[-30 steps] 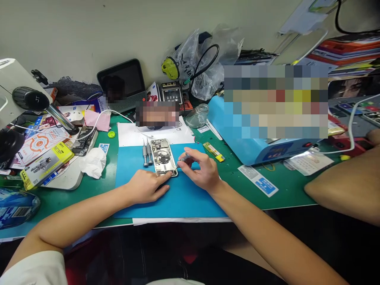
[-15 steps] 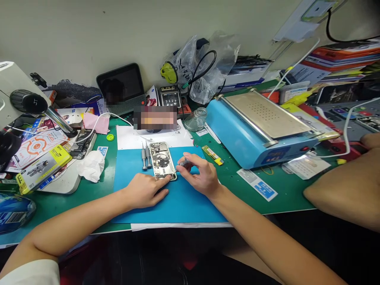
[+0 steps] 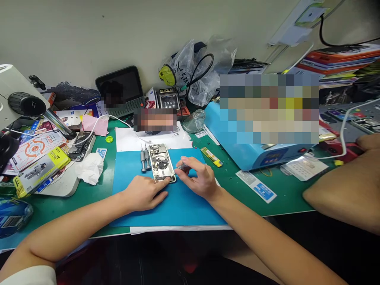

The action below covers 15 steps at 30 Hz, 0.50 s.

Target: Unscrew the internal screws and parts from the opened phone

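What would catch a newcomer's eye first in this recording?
Probably the opened phone on the bright blue mat at centre, its near end touched by the left hand while the right hand holds a small grey tool beside it. Next, the bulky light-blue machine to the right, its top pixelated.

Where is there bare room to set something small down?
Blue mat between the left hand and right forearm; green bench between the blue-and-white card and another person's arm. Crowded: far left around the yellow box, and behind the glass jar.
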Each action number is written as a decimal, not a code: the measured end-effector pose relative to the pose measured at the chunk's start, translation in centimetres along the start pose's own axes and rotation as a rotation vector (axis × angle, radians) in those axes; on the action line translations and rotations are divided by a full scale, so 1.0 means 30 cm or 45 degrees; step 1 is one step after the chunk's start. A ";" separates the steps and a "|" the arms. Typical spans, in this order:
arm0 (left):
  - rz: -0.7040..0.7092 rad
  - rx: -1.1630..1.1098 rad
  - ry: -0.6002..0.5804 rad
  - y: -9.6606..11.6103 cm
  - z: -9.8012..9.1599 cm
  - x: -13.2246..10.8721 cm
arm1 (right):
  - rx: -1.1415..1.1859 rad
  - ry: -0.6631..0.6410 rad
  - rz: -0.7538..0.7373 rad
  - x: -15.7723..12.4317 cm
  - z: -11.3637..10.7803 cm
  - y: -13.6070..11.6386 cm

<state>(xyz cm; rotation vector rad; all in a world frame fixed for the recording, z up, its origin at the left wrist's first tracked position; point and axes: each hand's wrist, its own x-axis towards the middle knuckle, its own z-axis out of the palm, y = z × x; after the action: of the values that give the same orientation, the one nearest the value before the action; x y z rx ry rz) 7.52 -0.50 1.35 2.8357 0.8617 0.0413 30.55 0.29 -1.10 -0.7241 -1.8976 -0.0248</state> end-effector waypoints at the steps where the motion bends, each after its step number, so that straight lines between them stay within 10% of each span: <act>1: 0.002 -0.001 0.001 0.000 0.000 0.000 | -0.005 -0.001 0.001 -0.001 0.000 0.001; 15: 0.008 -0.002 0.005 0.001 0.003 -0.001 | -0.016 0.005 0.004 0.004 0.000 0.002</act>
<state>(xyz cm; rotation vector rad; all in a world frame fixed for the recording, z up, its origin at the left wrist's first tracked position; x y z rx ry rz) 7.52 -0.54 1.28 2.8382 0.8530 0.0488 30.53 0.39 -1.01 -0.7353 -1.8939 -0.0358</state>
